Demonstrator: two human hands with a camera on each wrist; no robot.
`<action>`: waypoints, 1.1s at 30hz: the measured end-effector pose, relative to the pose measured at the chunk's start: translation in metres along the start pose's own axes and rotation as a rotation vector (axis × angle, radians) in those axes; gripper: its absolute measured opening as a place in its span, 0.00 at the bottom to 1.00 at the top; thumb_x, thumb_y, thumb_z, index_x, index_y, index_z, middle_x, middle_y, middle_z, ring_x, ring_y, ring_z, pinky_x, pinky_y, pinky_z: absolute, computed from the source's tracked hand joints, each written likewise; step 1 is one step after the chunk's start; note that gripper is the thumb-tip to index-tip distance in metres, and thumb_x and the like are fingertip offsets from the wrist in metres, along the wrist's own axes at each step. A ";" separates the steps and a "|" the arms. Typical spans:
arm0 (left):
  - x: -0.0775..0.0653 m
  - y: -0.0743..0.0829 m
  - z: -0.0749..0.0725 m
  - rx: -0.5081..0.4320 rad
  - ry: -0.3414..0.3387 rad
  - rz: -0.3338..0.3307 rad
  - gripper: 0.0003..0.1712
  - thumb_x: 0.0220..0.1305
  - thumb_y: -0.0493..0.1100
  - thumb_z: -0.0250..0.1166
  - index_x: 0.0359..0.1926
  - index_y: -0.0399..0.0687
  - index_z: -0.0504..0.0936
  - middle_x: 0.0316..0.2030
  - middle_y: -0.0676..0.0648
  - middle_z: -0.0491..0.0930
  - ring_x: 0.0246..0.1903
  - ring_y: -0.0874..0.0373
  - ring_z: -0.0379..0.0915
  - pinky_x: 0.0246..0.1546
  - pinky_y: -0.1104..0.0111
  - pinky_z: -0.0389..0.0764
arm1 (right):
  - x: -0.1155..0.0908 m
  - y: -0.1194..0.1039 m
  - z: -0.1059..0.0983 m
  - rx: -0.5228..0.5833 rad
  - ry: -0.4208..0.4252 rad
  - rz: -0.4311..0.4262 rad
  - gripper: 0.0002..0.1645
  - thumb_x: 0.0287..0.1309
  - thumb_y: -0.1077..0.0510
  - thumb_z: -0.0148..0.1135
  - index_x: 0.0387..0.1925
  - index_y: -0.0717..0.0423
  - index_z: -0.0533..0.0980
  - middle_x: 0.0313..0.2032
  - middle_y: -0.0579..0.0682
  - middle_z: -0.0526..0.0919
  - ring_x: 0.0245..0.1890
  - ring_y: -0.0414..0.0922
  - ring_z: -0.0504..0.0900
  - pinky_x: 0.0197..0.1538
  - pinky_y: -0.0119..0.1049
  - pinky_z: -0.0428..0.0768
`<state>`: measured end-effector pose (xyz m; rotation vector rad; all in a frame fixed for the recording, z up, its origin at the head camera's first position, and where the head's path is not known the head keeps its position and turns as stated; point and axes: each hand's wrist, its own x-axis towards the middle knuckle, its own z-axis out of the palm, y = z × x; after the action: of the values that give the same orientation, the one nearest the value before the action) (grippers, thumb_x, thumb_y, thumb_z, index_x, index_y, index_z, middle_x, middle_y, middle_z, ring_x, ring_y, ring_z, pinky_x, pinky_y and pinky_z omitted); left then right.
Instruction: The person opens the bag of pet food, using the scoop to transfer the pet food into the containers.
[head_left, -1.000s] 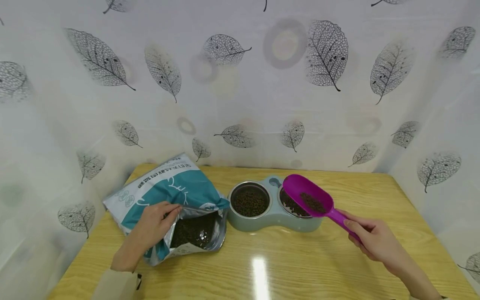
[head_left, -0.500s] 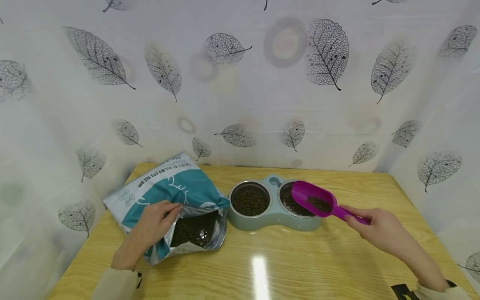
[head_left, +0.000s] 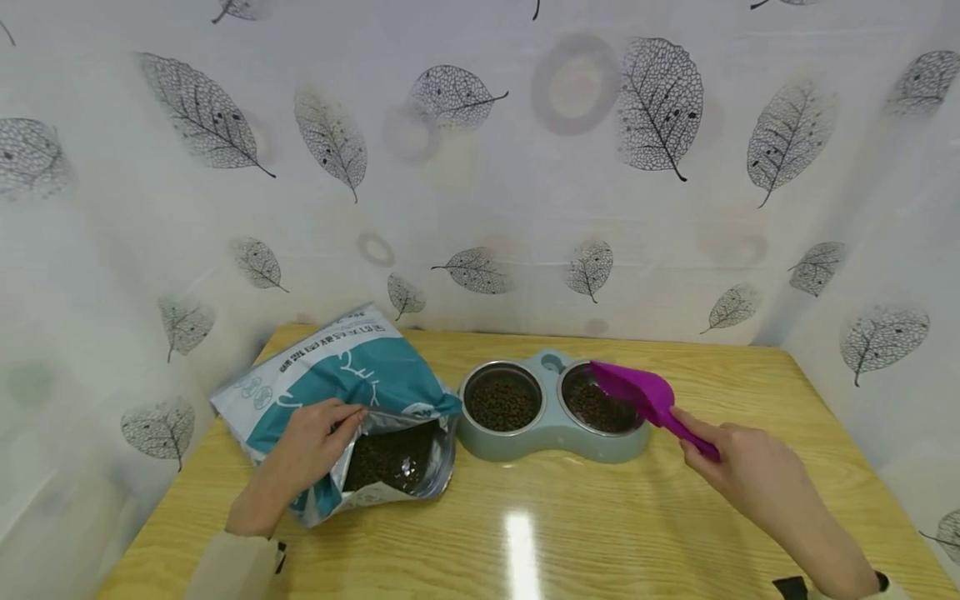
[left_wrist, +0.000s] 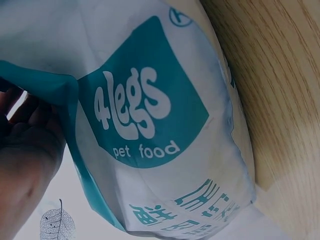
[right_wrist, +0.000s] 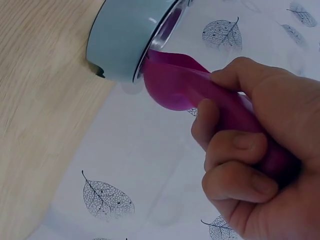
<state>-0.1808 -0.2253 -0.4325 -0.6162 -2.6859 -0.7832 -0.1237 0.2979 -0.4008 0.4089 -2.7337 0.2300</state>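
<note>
1. A yellowish wood-grain table (head_left: 585, 521) stood before white sheeting printed with dark skeleton leaves (head_left: 510, 192); a streak of light (head_left: 521, 554) gleamed in front of the blue-grey plastic two-bowl stand (head_left: 555, 446).
2. The glossy magenta plastic scoop (head_left: 652, 396) slanted in from the stand's right side, its mouth tipped down over the right-hand round steel bowl (head_left: 573, 379). Whether it touched the rim could not be told.
3. The right hand (head_left: 765, 471), right of the stand, had its fingers clamped round the scoop's handle.
4. Small brown pellets (head_left: 501, 407) lay in both of the stand's bowls.
5. Just left of the stand lay the teal, white and silver foil bag (head_left: 360, 367), its mouth gaping on dark contents. The left hand (head_left: 311, 442) pinched the opening's upper edge, fingers and thumb together.
6. The bag read "4Legs" and "pet food"; its other characters were too unclear to read.
</note>
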 end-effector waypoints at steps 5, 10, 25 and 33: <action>0.000 0.000 0.000 -0.003 -0.009 -0.006 0.11 0.71 0.36 0.64 0.47 0.36 0.90 0.23 0.55 0.75 0.20 0.73 0.59 0.20 0.73 0.65 | -0.001 0.001 0.002 0.024 0.063 -0.021 0.26 0.51 0.60 0.75 0.55 0.50 0.86 0.15 0.36 0.57 0.16 0.29 0.48 0.17 0.25 0.51; 0.000 -0.001 0.000 0.003 -0.018 -0.016 0.11 0.71 0.37 0.64 0.47 0.37 0.90 0.23 0.56 0.74 0.20 0.72 0.59 0.20 0.73 0.65 | -0.002 -0.004 -0.003 0.435 -0.075 0.065 0.23 0.63 0.60 0.70 0.60 0.54 0.83 0.16 0.34 0.65 0.14 0.27 0.54 0.14 0.28 0.60; -0.001 -0.001 0.001 0.005 -0.009 -0.011 0.11 0.71 0.36 0.64 0.47 0.36 0.90 0.23 0.56 0.74 0.20 0.73 0.59 0.20 0.73 0.65 | 0.003 -0.057 0.009 1.143 -0.674 0.150 0.26 0.77 0.53 0.54 0.69 0.59 0.73 0.20 0.40 0.73 0.14 0.30 0.63 0.15 0.22 0.63; 0.000 -0.001 0.000 0.008 -0.008 0.000 0.11 0.71 0.36 0.64 0.47 0.36 0.90 0.22 0.56 0.73 0.19 0.73 0.58 0.19 0.73 0.65 | 0.018 -0.104 0.019 0.995 -0.640 0.027 0.22 0.74 0.55 0.57 0.66 0.50 0.78 0.16 0.37 0.71 0.13 0.28 0.62 0.14 0.23 0.61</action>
<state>-0.1810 -0.2256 -0.4329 -0.6186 -2.6944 -0.7716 -0.1137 0.1911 -0.4011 0.7951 -2.9995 1.7524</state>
